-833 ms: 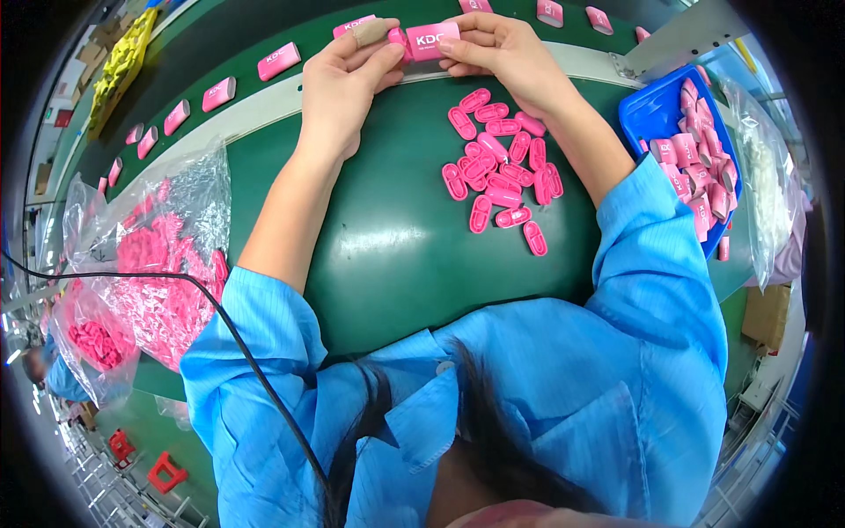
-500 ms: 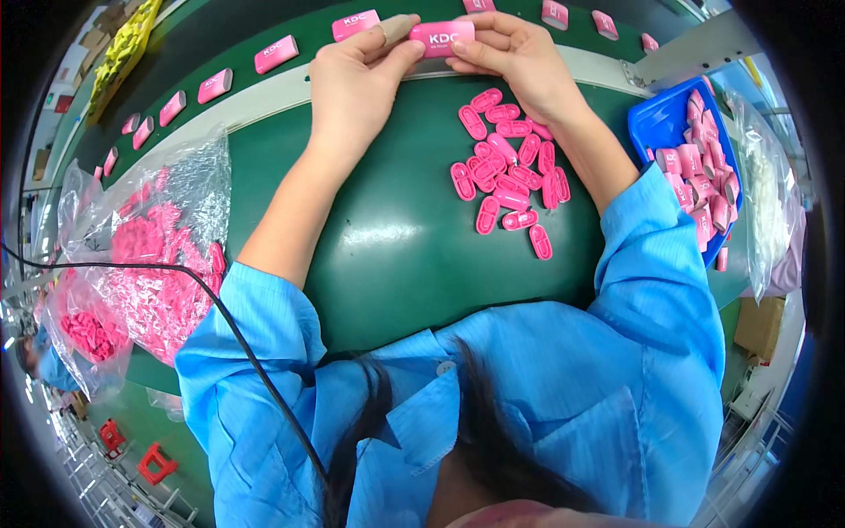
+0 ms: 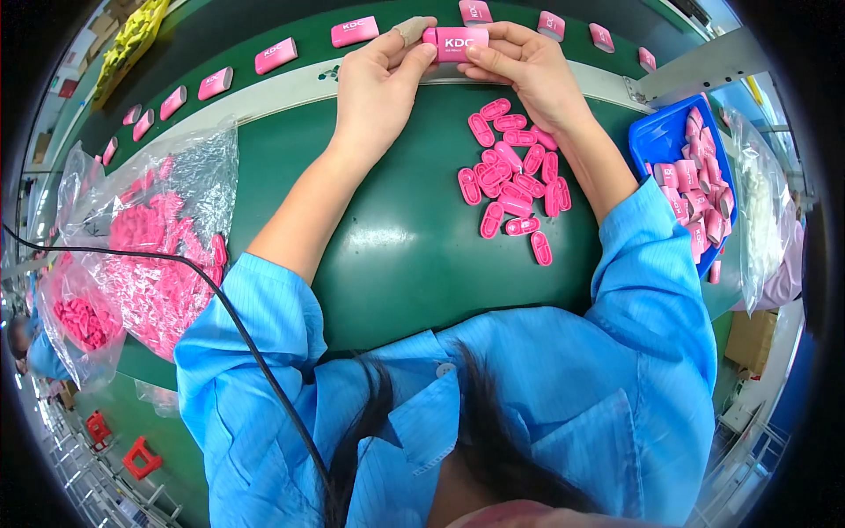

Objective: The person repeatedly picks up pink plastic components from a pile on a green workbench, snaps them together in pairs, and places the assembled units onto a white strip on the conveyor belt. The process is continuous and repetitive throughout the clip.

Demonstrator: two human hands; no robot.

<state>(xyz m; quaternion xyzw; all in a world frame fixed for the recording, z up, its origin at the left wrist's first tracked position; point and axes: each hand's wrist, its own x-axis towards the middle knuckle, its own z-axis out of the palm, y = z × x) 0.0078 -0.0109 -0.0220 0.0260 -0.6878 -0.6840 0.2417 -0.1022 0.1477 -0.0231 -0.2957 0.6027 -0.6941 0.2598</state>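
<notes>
Above the far edge of the green work surface, both my hands hold a pink casing [image 3: 462,54] with white print on its face. My left hand [image 3: 374,95], a tan covering on one finger, pinches its left end, where a brighter pink end cap [image 3: 429,38] shows. The thumb and fingers of my right hand [image 3: 539,79] close on the casing's right end. Nearer to me lies a loose heap of bright pink oval end caps [image 3: 515,206], some showing their hollow side. My right wrist passes just beside this heap.
Pink casings [image 3: 276,55] stand spaced along a green strip beyond a pale rail [image 3: 264,103]. At right, a blue bin [image 3: 647,132] holds more casings beside a clear bag [image 3: 762,211]. Clear bags of pink parts [image 3: 158,255] lie left. A black cable [image 3: 132,253] crosses my left sleeve.
Both hands have shifted slightly right with the casing. More of the bright pink end cap now shows at its left end, beside my left fingertips.
</notes>
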